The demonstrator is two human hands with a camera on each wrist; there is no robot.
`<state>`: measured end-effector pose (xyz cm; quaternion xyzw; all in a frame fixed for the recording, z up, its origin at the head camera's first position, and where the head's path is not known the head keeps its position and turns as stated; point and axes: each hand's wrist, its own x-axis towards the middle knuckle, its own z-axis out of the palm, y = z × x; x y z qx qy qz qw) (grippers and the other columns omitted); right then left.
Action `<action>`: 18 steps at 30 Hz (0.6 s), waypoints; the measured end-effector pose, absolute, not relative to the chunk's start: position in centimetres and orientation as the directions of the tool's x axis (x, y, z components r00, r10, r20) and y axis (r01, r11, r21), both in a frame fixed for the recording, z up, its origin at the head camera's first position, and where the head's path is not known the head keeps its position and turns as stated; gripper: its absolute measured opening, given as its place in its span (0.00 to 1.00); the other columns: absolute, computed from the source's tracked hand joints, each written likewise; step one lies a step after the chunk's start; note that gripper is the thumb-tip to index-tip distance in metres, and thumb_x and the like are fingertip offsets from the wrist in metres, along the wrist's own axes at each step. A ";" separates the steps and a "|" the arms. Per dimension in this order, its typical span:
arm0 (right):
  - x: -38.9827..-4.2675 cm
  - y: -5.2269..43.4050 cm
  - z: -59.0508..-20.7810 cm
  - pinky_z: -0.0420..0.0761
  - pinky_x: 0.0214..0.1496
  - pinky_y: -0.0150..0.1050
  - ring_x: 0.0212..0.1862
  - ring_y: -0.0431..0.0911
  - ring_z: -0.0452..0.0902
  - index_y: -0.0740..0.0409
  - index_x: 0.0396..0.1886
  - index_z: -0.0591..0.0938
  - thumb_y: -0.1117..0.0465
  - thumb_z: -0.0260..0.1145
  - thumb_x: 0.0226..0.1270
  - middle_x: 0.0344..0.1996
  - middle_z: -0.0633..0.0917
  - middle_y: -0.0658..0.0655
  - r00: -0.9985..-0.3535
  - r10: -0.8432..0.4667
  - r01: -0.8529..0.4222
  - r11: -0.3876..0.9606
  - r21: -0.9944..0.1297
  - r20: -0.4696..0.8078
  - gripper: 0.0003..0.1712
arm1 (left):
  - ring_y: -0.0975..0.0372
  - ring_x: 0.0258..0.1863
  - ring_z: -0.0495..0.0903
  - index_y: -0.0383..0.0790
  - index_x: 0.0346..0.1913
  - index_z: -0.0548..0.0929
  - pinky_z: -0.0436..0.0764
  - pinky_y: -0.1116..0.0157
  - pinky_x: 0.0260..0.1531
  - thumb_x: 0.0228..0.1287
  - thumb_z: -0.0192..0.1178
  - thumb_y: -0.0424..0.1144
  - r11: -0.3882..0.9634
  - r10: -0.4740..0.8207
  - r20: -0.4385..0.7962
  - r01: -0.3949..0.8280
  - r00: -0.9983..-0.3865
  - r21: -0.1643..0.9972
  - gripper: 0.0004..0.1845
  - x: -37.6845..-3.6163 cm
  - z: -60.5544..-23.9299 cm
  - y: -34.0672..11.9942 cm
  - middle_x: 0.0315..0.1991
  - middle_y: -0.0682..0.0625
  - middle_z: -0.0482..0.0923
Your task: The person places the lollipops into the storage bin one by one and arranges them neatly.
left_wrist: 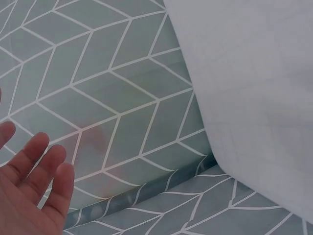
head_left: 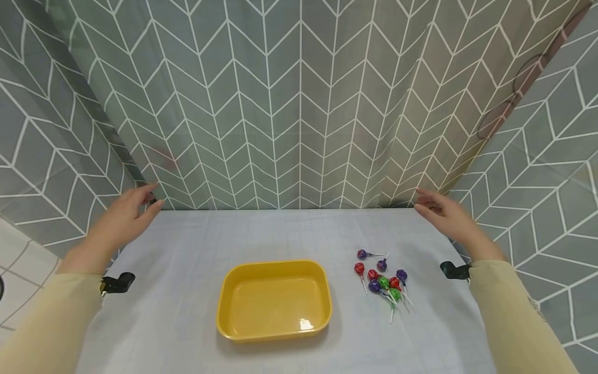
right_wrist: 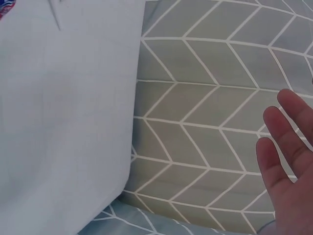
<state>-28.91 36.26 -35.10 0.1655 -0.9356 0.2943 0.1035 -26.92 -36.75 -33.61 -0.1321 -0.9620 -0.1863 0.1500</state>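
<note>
My left hand (head_left: 126, 215) hovers above the table's far left corner, fingers relaxed and holding nothing. Its loosely bent fingers (left_wrist: 62, 188) also show in the left wrist view. Over the far right corner my right hand (head_left: 446, 215) is raised, likewise holding nothing; the right wrist view shows its fingers (right_wrist: 281, 129) spread a little. A yellow tray (head_left: 275, 340) sits near the middle of the table with nothing in it. Right of the tray lies a loose group of wrapped lollipops, among them a red lollipop (head_left: 359, 268), a purple lollipop (head_left: 375, 286) and a green lollipop (head_left: 394, 294).
A white cloth covers the table (head_left: 177, 311). Grey curtains (head_left: 289, 104) with a white chevron pattern hang behind it and at both sides. Black wrist mounts stick out from the left cuff (head_left: 118, 283) and the right cuff (head_left: 454, 270).
</note>
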 end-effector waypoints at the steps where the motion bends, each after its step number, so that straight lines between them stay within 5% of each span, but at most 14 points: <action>1: -28.9 36.3 -35.3 0.68 0.60 0.62 0.60 0.63 0.71 0.61 0.74 0.63 0.50 0.57 0.77 0.61 0.75 0.69 -0.922 -0.252 -0.374 0.769 -0.518 0.292 0.34 | 0.39 0.56 0.67 0.33 0.76 0.56 0.65 0.38 0.49 0.78 0.47 0.52 0.894 0.199 0.342 0.314 -0.918 0.321 0.35 -26.9 -33.8 -36.7 0.56 0.31 0.69; 9: -28.7 36.4 -36.7 0.69 0.59 0.60 0.62 0.62 0.70 0.64 0.70 0.68 0.49 0.59 0.75 0.63 0.74 0.65 -0.928 -0.258 -0.366 0.765 -0.529 0.269 0.32 | 0.42 0.50 0.71 0.29 0.73 0.60 0.69 0.41 0.44 0.77 0.49 0.48 0.882 0.215 0.379 0.345 -0.900 0.320 0.32 -26.4 -35.3 -36.1 0.49 0.33 0.73; 14: -28.5 36.4 -37.5 0.73 0.59 0.46 0.61 0.60 0.70 0.62 0.68 0.70 0.48 0.59 0.75 0.62 0.75 0.64 -0.931 -0.262 -0.362 0.760 -0.539 0.255 0.31 | 0.40 0.52 0.70 0.29 0.73 0.60 0.70 0.40 0.46 0.78 0.49 0.48 0.872 0.211 0.372 0.346 -0.904 0.347 0.32 -25.9 -36.0 -35.6 0.51 0.32 0.72; 18: -28.4 36.3 -38.0 0.73 0.59 0.47 0.61 0.60 0.71 0.63 0.67 0.71 0.49 0.60 0.75 0.62 0.75 0.64 -0.927 -0.280 -0.374 0.747 -0.549 0.250 0.30 | 0.41 0.55 0.70 0.30 0.74 0.59 0.71 0.40 0.49 0.77 0.49 0.50 0.872 0.195 0.349 0.325 -0.917 0.367 0.33 -25.3 -36.6 -35.2 0.54 0.33 0.71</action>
